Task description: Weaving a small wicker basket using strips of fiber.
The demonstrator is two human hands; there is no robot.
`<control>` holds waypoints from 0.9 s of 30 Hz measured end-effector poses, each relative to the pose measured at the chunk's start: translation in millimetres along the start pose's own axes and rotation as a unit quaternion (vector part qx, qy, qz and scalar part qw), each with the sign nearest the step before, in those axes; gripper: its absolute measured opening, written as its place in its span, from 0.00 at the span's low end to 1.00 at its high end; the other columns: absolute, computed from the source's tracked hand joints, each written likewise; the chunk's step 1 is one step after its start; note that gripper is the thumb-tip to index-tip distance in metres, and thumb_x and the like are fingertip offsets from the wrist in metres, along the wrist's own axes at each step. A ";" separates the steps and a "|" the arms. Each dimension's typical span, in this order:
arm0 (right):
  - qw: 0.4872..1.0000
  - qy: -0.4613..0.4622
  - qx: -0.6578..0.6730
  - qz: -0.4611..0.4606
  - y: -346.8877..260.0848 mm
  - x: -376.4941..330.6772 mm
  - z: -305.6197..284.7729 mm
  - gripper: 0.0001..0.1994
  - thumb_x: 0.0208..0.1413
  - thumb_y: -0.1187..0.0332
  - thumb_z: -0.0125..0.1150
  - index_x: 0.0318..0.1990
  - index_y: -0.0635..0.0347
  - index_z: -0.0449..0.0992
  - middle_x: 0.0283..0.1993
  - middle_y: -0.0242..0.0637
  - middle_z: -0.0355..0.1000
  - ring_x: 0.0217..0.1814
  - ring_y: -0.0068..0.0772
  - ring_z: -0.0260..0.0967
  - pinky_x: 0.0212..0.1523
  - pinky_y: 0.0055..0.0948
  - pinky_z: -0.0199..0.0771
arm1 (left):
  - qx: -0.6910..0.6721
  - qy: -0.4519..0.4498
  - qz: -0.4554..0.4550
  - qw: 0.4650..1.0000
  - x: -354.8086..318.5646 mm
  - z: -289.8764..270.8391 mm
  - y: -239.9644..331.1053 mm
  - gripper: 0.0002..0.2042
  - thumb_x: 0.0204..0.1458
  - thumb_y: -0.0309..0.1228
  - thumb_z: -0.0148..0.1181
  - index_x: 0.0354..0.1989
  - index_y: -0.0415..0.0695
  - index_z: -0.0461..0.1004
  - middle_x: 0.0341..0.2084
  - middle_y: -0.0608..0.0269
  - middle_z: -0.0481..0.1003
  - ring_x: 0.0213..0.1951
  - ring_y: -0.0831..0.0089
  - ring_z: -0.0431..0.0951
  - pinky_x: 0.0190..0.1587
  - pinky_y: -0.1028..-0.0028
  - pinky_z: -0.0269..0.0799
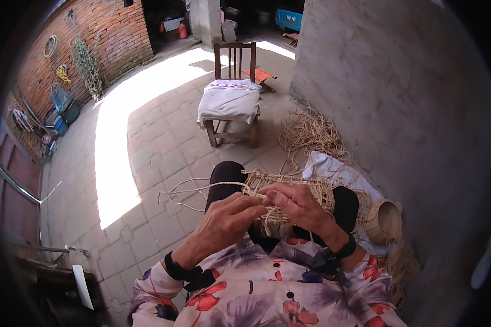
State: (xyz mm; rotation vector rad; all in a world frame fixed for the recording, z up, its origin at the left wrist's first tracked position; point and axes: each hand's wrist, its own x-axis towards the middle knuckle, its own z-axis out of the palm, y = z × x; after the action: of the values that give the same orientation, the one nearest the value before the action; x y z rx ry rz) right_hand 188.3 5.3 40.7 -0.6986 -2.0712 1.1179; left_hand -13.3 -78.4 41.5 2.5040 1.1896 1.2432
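Observation:
Across my knees lies a half-woven straw piece (323, 192), an open mesh of tan cord that looks like a basket. My left hand (228, 219) is at its left end, with fingers closed together on the straw cord there. Meeting it from the other side, my right hand (297, 206) rests over the weave, its thumb and fingers bent in a pinch at the same end. What lies between the fingertips is partly hidden. Loose cord ends (186, 190) loop out to the left past my knee.
A wooden chair (235, 62) with a white cloth (229, 101) on its seat stands ahead. To the right, a heap of straw cord (313, 133), a white sack (333, 166) and a small woven basket (384, 220) lie along a grey wall (398, 98). An orange folding stool (262, 75) stands behind.

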 end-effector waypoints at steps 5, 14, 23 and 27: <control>0.949 -0.127 0.217 0.191 9.0 -8.7 10.3 0.12 0.65 0.71 0.54 0.52 0.67 0.74 0.42 0.35 0.78 0.43 0.21 0.74 0.45 0.21 0.74 | -0.082 -0.101 0.050 0.990 -13.2 39.3 6.2 0.18 0.36 0.17 0.63 0.40 0.42 0.77 0.40 0.62 0.76 0.38 0.63 0.78 0.37 0.67 0.78; 0.978 -0.194 -0.071 0.026 5.5 -12.2 -33.0 0.06 0.56 0.77 0.58 0.41 0.61 0.76 0.37 0.41 0.74 0.38 0.36 0.76 0.38 0.30 0.74 | -0.076 0.173 -0.202 0.961 -29.3 17.8 -19.8 0.06 0.51 0.17 0.61 0.36 0.40 0.77 0.27 0.58 0.76 0.25 0.67 0.77 0.28 0.72 0.71; 0.909 -0.116 -0.389 -0.093 37.3 8.0 15.0 0.07 0.50 0.74 0.59 0.37 0.60 0.73 0.35 0.43 0.70 0.39 0.51 0.73 0.37 0.43 0.73 | -0.138 0.036 -0.319 0.937 -28.8 69.2 -49.4 0.12 0.53 0.28 0.59 0.46 0.42 0.74 0.29 0.51 0.80 0.28 0.58 0.80 0.33 0.65 0.75; 0.895 -0.086 -0.434 -0.065 44.7 9.9 27.4 0.09 0.48 0.72 0.60 0.38 0.61 0.72 0.36 0.44 0.71 0.40 0.49 0.74 0.37 0.41 0.76 | -0.139 0.009 -0.300 0.944 -23.3 97.5 -56.3 0.17 0.56 0.28 0.55 0.55 0.48 0.70 0.27 0.54 0.80 0.23 0.61 0.80 0.29 0.66 0.75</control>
State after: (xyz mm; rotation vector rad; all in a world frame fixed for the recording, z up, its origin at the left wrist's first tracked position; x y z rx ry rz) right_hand 167.2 20.6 -5.9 -0.8562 -2.7180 0.1162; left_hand 14.0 -32.7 -60.4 1.7363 1.5000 1.1574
